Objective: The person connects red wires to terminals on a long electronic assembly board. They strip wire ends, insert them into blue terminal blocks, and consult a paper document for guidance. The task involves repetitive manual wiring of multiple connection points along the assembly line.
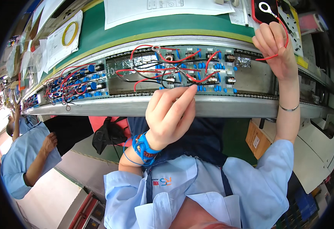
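Observation:
My right hand point(277, 47) is raised past the right end of the near boards, fingers closed on a red wire point(287, 32). A silver ring terminal point(266, 8) tips the wire's upper end; its other end sticks out to the left below the fingers. My left hand point(171, 114) hovers at the rail's near edge, its thumb and fingers pinched together by the circuit board panel point(223, 78); whatever they hold is hidden. Blue disc components, small black transformers, and red and black wires point(180, 61) crowd that panel.
A metal conveyor rail point(235, 108) carries more wired boards point(77, 86) at left. Behind it lie paper sheets point(167, 13), a yellow tape ring point(70, 33) and a red-edged phone point(256, 13) on a green bench. At far left a co-worker in a blue shirt point(25, 152) stands beside the line.

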{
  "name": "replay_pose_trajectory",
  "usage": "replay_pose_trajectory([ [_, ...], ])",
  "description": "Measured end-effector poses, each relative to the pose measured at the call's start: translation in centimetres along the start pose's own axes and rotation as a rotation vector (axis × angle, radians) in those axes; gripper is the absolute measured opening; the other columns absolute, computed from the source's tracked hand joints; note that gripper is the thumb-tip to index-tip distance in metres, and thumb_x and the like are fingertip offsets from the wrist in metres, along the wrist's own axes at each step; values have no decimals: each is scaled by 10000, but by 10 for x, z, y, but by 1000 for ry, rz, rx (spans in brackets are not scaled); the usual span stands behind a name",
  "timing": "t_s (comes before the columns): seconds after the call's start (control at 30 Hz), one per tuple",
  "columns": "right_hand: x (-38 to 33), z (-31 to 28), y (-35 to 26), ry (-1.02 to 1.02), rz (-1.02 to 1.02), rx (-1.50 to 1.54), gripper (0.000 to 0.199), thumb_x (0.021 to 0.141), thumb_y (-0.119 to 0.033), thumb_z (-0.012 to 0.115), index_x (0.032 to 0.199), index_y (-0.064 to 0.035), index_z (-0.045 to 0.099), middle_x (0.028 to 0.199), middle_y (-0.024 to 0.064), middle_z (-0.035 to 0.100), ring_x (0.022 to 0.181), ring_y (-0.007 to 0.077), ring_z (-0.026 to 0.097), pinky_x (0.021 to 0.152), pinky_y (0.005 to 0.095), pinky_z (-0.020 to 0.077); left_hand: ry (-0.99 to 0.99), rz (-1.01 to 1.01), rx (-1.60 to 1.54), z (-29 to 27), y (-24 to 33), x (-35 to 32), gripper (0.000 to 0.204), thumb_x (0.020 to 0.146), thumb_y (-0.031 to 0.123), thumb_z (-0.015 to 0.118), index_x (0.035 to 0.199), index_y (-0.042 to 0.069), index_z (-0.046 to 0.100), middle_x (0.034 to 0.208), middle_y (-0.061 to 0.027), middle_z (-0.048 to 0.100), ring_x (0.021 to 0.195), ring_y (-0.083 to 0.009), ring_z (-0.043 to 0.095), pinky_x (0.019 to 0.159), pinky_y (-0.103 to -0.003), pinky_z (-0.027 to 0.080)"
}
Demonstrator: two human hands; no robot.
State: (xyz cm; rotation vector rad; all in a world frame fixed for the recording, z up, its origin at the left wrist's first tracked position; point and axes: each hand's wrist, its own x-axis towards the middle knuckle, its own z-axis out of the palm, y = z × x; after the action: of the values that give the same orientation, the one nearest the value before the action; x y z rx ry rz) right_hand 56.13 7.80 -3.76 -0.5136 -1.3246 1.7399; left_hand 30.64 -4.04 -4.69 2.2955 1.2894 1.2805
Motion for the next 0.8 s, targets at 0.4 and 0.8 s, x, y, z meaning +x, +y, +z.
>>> replay_pose_trajectory([
  [0.4,-2,3,-3,28,-27,-16,365,771,-274,669,687,-150,336,664,-56,340,592,58,289,552,218,222,129,-108,53,-24,-9,-19,292,598,-103,640,867,1,601,754,-88,598,616,-214,546,552,-280,430],
  [0.8,0,9,0,101,-11,-41,355,784,-279,662,706,-140,345,649,-44,393,516,36,301,510,189,231,203,-361,97,-42,-18,-24,228,653,-79,646,855,16,603,723,-75,597,576,-182,517,531,-264,408],
])
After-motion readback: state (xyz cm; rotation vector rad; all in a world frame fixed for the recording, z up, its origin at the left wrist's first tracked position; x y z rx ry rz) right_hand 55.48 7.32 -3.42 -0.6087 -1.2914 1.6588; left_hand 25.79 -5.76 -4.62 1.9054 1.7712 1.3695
